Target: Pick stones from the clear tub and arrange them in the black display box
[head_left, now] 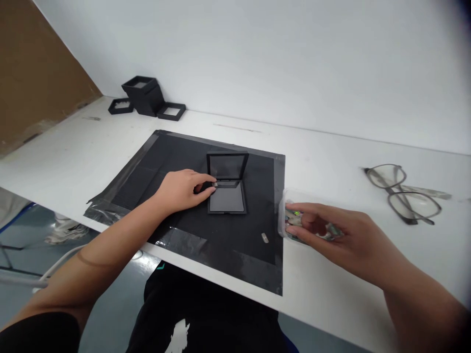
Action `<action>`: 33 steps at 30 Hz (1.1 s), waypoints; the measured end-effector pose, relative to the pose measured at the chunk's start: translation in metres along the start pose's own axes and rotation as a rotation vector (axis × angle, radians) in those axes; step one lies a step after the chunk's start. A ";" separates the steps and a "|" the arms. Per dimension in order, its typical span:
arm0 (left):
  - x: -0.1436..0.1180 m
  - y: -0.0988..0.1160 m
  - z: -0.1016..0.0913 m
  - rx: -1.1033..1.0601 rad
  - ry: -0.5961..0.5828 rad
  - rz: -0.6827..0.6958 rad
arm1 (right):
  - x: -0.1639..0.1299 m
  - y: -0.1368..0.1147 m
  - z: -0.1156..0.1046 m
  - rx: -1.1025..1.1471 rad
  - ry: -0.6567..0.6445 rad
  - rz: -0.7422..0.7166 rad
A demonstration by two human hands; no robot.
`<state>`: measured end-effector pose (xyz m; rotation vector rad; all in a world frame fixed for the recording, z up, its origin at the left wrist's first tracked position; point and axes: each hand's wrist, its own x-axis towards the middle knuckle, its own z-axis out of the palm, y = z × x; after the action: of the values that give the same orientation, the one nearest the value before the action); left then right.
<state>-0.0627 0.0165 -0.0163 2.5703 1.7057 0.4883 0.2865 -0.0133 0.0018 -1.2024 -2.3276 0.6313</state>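
An open black compact-like case [227, 197] lies on a black mat [191, 220], its lid with a dark clear window raised at the back. Near the hinge, at the case's left edge, my left hand [186, 191] pinches a small pale piece [215, 184] between thumb and forefinger. To the right, my right hand [331, 235] reaches into a clear plastic box [282, 215] holding small shiny pieces. Its thumb and forefinger are apart, with pieces visible between them; the other fingers are partly hidden. One small clear piece [265, 238] lies alone on the mat.
Stacked black cases [145, 95] stand against the wall at the back left, with a case on either side. Eyeglasses [401, 193] lie at the right on the white table [324, 171]. The mat is taped down along its edges.
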 end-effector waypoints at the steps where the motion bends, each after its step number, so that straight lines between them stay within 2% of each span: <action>1: 0.000 0.000 0.000 -0.012 0.008 -0.002 | 0.000 0.000 0.000 -0.002 0.004 -0.004; 7: 0.000 -0.002 0.001 -0.070 0.050 0.020 | 0.000 0.001 0.000 -0.009 -0.004 -0.007; 17: 0.001 -0.003 0.009 -0.111 0.040 0.090 | -0.002 0.003 0.000 -0.034 -0.004 0.008; 33: 0.003 0.010 0.013 -0.168 0.015 -0.045 | 0.000 0.003 -0.001 -0.043 -0.040 0.032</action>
<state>-0.0489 0.0173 -0.0263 2.4133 1.6461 0.6215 0.2886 -0.0118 0.0010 -1.2599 -2.3705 0.6240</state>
